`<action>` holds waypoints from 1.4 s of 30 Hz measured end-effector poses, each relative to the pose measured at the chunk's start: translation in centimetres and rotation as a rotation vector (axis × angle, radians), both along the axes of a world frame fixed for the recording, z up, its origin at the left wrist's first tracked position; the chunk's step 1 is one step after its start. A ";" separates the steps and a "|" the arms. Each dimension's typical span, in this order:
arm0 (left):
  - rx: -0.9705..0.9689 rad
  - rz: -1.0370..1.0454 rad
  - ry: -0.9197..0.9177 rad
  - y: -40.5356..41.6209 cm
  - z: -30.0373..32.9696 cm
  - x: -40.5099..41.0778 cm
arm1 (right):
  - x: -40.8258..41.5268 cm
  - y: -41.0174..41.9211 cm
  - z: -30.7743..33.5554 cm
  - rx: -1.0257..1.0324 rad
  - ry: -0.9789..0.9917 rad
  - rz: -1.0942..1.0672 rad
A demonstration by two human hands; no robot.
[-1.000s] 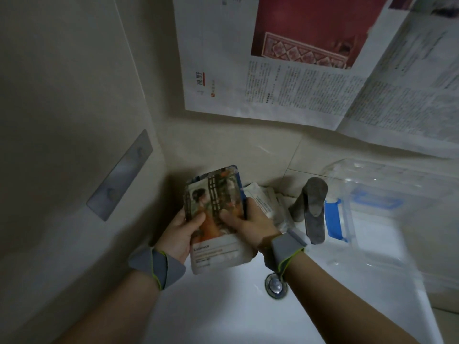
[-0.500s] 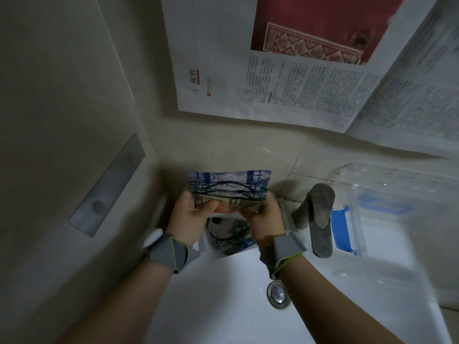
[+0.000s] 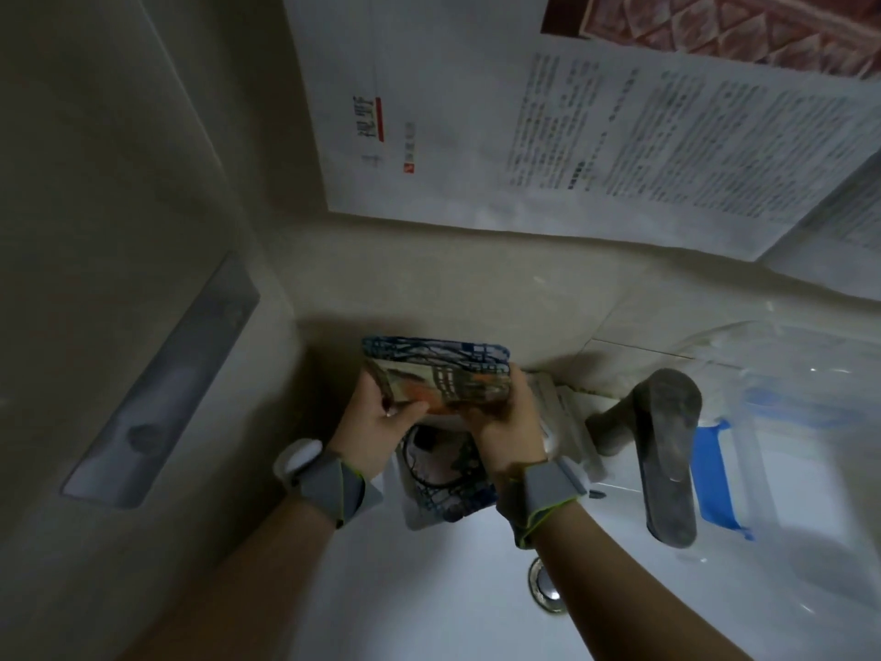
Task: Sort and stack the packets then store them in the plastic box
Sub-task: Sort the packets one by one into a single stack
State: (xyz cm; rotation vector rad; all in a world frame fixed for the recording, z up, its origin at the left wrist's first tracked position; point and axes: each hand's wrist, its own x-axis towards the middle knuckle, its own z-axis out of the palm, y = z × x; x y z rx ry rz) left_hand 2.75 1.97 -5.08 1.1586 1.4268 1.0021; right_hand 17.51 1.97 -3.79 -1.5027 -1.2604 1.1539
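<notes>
A stack of flat printed packets (image 3: pixel 443 374) is held sideways above the back left corner of the sink, blue-patterned one behind, orange-toned one in front. My left hand (image 3: pixel 376 427) grips the stack's left end and my right hand (image 3: pixel 505 422) grips its right end. Under the hands another blue-and-white packet (image 3: pixel 443 489) lies on the sink's rim. More white packets (image 3: pixel 558 412) lie just right of my right hand. The clear plastic box (image 3: pixel 782 374) with a blue latch (image 3: pixel 715 474) stands at the right, behind the tap.
A dark grey tap (image 3: pixel 662 446) juts over the white sink (image 3: pixel 429 589), whose drain (image 3: pixel 546 584) is beside my right forearm. Newspaper sheets (image 3: pixel 572 136) cover the back wall. A grey metal plate (image 3: pixel 162 398) is fixed on the left wall.
The packet stack was turned from upright to sideways and lifted toward the back wall. A packet has come into sight on the sink's rim under the hands. The view has tilted down and closer.
</notes>
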 end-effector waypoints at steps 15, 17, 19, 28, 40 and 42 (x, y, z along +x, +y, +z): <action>0.049 0.094 -0.088 0.2 2.4 0.3 | 0.4 -0.7 2.8 0.090 -0.167 0.088; 0.023 0.156 -0.178 -0.6 3.5 0.4 | 0.5 -1.5 3.6 0.104 -0.210 0.177; -0.001 0.174 -0.236 -1.5 3.3 0.4 | 0.8 -2.2 4.0 0.091 -0.231 0.211; -0.230 0.351 -0.791 -5.5 1.2 0.0 | 1.5 -5.2 5.7 -0.200 0.131 0.574; -0.312 0.502 -0.807 -8.4 -0.8 -2.2 | 3.6 -3.2 -1.6 0.029 -1.117 0.711; -0.281 0.497 -0.814 -8.5 -1.0 -2.1 | 3.8 -2.8 -2.2 0.038 -1.156 0.717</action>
